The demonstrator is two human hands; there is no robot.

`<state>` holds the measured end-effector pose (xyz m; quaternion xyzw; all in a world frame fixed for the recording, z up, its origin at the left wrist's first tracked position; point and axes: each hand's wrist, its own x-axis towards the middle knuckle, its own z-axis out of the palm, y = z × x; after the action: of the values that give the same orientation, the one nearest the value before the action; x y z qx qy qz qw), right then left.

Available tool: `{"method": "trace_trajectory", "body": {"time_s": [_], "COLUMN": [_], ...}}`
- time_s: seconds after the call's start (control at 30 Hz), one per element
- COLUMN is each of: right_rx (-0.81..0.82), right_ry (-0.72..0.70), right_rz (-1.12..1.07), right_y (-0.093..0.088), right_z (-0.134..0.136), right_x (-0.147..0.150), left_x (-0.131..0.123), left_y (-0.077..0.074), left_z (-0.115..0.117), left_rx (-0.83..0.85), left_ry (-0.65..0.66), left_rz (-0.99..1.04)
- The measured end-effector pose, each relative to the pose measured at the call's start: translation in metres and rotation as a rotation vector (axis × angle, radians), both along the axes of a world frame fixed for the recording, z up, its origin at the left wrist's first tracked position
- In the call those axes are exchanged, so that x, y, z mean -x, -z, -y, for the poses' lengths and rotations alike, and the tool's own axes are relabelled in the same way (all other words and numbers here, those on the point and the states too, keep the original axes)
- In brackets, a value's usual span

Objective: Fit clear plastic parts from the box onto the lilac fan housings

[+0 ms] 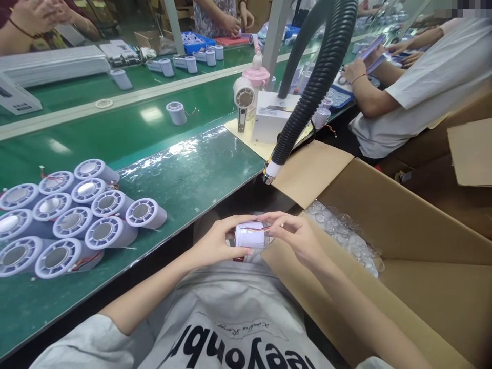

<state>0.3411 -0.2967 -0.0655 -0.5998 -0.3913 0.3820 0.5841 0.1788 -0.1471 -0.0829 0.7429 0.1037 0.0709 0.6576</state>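
Near my body, my left hand [226, 241] is wrapped round a small lavender cylinder [249, 235], which lies on its side with red and dark wires along it. At the cylinder's right end, my right hand [294, 233] pinches the wires, their small white connector by the fingertips. Clear plastic shows around the cylinder. On the green bench to the left stand several similar lavender cylinders [103, 231] with round slotted ends, some with wires sticking out.
An open cardboard box [384, 220] holding clear plastic pieces [342, 230] is at the right. A black flexible hose [307, 97] hangs ahead, beside a white box [271, 120]. One cylinder [177, 113] stands on the green belt. Other people work across and at the right.
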Motion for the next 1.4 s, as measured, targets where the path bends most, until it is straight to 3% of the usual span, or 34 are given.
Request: {"method": "trace_trajectory", "body": {"time_s": [0.13, 0.23, 0.47, 0.83, 1.1, 1.4], "right_rx": [-0.078, -0.110, -0.058, 0.095, 0.156, 0.233], "right_ry": [-0.140, -0.152, -0.152, -0.185, -0.196, -0.157], "right_rz": [0.404, 0.515, 0.288, 0.066, -0.227, -0.340], "right_y": [0.005, 0.007, 0.000, -0.007, -0.004, -0.001], "right_z": [0.009, 0.015, 0.021, 0.021, 0.019, 0.015], "right_x": [0.002, 0.004, 0.006, 0.008, 0.010, 0.012], "left_x": [0.003, 0.005, 0.008, 0.012, 0.011, 0.012], "left_y": [-0.004, -0.007, -0.015, -0.012, -0.014, -0.013], "left_z": [0.004, 0.004, 0.002, 0.000, -0.001, -0.002], "left_rx": [0.243, 0.241, 0.094, -0.004, -0.035, -0.042], "left_ry": [-0.043, -0.002, 0.091, 0.091, 0.104, 0.101], "left_rz": [-0.023, -0.016, 0.110, 0.121, 0.125, 0.145]}}
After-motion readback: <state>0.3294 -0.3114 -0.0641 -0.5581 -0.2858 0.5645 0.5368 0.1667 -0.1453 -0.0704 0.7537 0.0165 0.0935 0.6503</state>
